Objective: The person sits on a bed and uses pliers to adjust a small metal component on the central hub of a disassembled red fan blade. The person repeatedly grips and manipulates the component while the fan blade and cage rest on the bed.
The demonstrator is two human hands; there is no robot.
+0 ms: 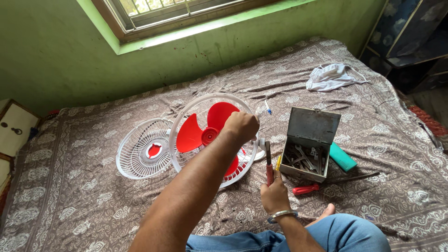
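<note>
Sitting on a bed under a brown patterned bedsheet [84,205], we work over a dismantled fan. Far left lies the detached round white wire front grille with a red centre cap [144,154], flat on the sheet, its edge tucked behind the rear guard. Just beside it stands the white rear guard ring [186,112], tilted up, with the red three-blade plastic fan blade [207,130] still seated at its hub.

Our left hand [241,126] is out over the guard's right rim, fist clenched; what it grasps is hidden from us, so we cannot tell. A small white screwdriver-like tool with a blue tip [267,106] lies beyond on the sheet.

Our right hand [274,196], steel bangle at the wrist, is closed around the red-handled pliers [268,163], held upright near the guard's lower right edge.

Right of that sits an open grey metal toolbox [310,140] holding spanners, lid raised. A red-handled screwdriver [326,183] lies in front of it, a teal cylindrical object [343,157] touching its right side. Far back right, a crumpled white cloth [332,76].
</note>
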